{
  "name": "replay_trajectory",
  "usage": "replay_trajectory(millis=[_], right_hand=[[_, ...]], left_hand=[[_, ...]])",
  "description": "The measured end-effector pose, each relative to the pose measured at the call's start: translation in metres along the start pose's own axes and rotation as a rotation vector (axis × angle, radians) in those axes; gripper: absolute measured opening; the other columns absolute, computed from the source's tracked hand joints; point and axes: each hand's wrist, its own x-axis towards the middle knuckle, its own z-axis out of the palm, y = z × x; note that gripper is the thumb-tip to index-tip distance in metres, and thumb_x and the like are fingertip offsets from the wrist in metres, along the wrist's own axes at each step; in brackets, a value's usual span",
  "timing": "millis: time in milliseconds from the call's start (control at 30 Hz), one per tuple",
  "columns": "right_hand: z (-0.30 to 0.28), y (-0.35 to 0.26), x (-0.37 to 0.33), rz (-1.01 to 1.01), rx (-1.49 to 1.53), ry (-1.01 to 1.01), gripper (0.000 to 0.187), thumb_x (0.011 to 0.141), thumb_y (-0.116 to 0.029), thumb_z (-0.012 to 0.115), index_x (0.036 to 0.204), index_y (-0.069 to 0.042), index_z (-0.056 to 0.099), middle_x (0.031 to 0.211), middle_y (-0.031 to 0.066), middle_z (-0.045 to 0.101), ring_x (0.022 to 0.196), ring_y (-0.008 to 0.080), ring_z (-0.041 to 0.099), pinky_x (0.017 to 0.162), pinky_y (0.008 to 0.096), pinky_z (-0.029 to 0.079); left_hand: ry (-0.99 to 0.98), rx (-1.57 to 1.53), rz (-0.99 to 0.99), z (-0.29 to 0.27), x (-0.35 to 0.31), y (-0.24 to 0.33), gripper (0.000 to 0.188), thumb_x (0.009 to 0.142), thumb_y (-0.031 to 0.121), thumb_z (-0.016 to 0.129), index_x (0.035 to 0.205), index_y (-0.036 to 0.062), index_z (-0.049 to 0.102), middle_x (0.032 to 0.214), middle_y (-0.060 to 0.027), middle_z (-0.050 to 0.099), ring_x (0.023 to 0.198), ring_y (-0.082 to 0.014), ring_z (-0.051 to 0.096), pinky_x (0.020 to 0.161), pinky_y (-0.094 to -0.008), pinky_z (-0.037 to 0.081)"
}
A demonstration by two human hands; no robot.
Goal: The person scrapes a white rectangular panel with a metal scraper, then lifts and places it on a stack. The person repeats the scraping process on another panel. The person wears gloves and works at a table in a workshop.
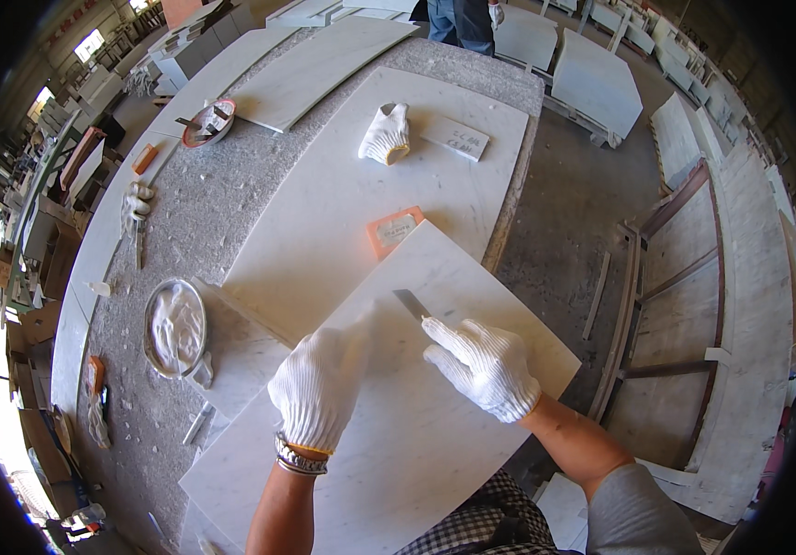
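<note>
over the white slab (499, 305), the right hand (483, 368) had its grip closed on a scraper (410, 302). the left hand (316, 390) was over the slab's left part, fingers blurred, its grip impossible to tell. left of the slab sat a bowl of white paste (176, 328).

White knit gloves (490, 365) (yellow-edged cuffs (307, 435)), silvery wristband (300, 456), grey sleeve (643, 513)

from my remote feed i make out two rows of grey handwriting (456, 139) on a small white marble offcut (436, 131), dark script on the pale label (397, 230) of an orange block (376, 242), and red characters (67, 20) along the far wall (60, 51), too small for me.
</note>
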Motion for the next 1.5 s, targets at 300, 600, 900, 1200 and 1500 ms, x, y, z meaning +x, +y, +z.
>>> replay_trajectory(millis=[300,600,900,1200,1500], right_hand=[[0.0,-0.001,0.0,-0.011,-0.015,0.014,0.036,0.085,-0.016,0.083,0.118,-0.005,0.075,0.073,0.0088,0.064,0.056,0.0232,0.06,0.052,0.0349,0.05],[0.005,0.006,-0.003,0.018,0.081,0.049,0.032,0.087,-0.016,0.081,0.117,-0.005,0.075,0.096,0.0117,0.076,0.075,0.0267,0.073,0.063,0.0339,0.059],[0.028,-0.039,-0.03,0.033,0.402,0.16,0.035,0.093,-0.02,0.076,0.125,-0.005,0.071,0.094,0.0132,0.074,0.077,0.0281,0.071,0.066,0.0369,0.057],[0.059,-0.2,-0.146,-0.191,0.74,-0.624,0.05,0.1,-0.038,0.065,0.144,-0.016,0.06,0.096,0.0091,0.07,0.078,0.0255,0.07,0.066,0.0362,0.058],[-0.036,0.017,-0.075,0.679,0.874,0.327,0.041,0.105,-0.017,0.063,0.143,-0.004,0.061,0.08,0.003,0.068,0.061,0.0127,0.062,0.062,0.0294,0.056]], left_hand=[[0.018,-0.03,-0.016,0.002,-0.003,-0.004,0.032,0.092,0.039,0.075,0.092,0.0073,0.073,0.079,-0.0122,0.071,0.071,-0.0328,0.069,0.067,-0.0406,0.053],[0.294,-0.584,-0.062,0.011,-0.097,-0.043,0.044,0.086,0.003,0.076,0.128,0.0045,0.065,0.112,-0.0143,0.07,0.1,-0.0314,0.068,0.093,-0.0395,0.054],[0.686,-0.651,-0.343,0.001,-0.239,-0.11,0.02,0.104,0.016,0.063,0.116,0.0009,0.065,0.103,-0.0099,0.066,0.089,-0.0204,0.063,0.078,-0.0334,0.054],[0.868,-0.395,-0.346,-0.015,-0.297,-0.161,0.026,0.096,0.009,0.069,0.12,-0.0014,0.066,0.112,-0.015,0.068,0.096,-0.0253,0.066,0.084,-0.0395,0.056],[0.889,-0.492,-0.512,-0.014,-0.343,-0.184,0.033,0.105,0.009,0.058,0.135,-0.0049,0.055,0.136,-0.0129,0.061,0.12,-0.0228,0.058,0.106,-0.037,0.047]])
